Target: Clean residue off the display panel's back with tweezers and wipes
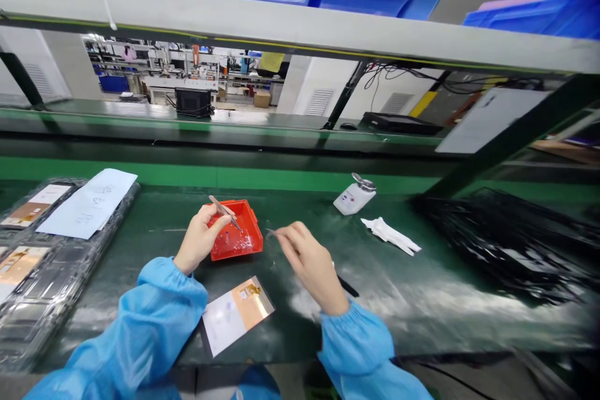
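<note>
My left hand [202,234] is closed on a pair of metal tweezers [225,211], whose tips point down over a red plastic bin [256,225]. Small clear bits lie inside the bin. To its right, my right hand [309,259] pinches a small, thin, see-through piece [272,233] above the green bench; its exact kind is too small to tell. A flat screen panel [234,315], part white and part copper-coloured with a gold flex strip, lies between my forearms near the front edge. Partly hidden behind my right wrist is a black, pen-like tool [347,287].
On the left stands a clear tray [70,275] of panels with a handwritten paper [91,203] on top. A white dispenser bottle [355,198] and a crumpled white wipe [390,235] lie right of centre. Black frames [506,250] pile up at the right. A shelf [290,28] crosses overhead.
</note>
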A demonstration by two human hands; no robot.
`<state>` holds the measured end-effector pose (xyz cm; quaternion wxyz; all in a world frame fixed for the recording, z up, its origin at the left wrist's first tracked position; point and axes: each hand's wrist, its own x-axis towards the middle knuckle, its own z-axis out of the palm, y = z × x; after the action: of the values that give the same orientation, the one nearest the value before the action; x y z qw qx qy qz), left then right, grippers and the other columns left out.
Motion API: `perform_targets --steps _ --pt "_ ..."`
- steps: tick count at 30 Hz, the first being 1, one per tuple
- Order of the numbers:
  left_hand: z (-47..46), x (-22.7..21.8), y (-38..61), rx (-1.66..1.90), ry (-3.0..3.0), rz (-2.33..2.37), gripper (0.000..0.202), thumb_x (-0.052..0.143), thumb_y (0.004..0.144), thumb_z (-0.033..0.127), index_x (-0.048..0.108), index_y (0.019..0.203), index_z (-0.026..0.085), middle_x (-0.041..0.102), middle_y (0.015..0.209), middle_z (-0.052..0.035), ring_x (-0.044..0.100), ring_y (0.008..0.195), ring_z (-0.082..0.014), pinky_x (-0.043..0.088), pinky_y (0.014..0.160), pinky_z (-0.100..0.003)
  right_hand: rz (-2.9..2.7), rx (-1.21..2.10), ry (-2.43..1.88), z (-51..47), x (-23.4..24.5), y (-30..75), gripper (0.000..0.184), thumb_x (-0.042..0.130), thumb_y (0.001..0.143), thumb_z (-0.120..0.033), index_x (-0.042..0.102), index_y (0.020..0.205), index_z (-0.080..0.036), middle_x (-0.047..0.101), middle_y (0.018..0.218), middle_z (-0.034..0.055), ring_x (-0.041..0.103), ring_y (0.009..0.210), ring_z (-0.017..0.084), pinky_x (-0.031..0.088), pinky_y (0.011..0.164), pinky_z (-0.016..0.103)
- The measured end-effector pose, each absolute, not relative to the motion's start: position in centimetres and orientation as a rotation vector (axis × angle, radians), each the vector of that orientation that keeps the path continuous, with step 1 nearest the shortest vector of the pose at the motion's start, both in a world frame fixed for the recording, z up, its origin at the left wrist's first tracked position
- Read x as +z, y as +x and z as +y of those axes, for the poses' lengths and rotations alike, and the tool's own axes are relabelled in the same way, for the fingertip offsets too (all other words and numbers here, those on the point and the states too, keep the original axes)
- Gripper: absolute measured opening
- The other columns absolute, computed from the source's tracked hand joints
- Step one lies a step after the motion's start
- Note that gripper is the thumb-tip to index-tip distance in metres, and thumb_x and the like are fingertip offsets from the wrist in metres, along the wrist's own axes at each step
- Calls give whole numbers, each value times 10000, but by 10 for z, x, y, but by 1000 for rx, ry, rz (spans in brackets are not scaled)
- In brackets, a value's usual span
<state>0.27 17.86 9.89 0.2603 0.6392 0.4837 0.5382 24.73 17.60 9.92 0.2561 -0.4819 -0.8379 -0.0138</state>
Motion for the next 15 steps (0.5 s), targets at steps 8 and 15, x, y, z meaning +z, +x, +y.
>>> perform_targets --steps 8,15 --pt "174 104 1 1431 1865 1346 171 539 908 296 693 914 222 687 997 -40 559 1031 -217 373 977 -356 -2232 94 -1056 176 116 199 250 381 1002 -250 630 1002 -225 646 959 40 632 894 159 464 749 225" --pt "174 105 1 1438 1874 1368 159 545 911 277 697 925 233 694 996 -29 557 1039 -218 372 981 -366 -2270 -15 -1049 182 112 195 255 377 1001 -244 631 993 -217 652 957 56 621 893 170 459 743 238"
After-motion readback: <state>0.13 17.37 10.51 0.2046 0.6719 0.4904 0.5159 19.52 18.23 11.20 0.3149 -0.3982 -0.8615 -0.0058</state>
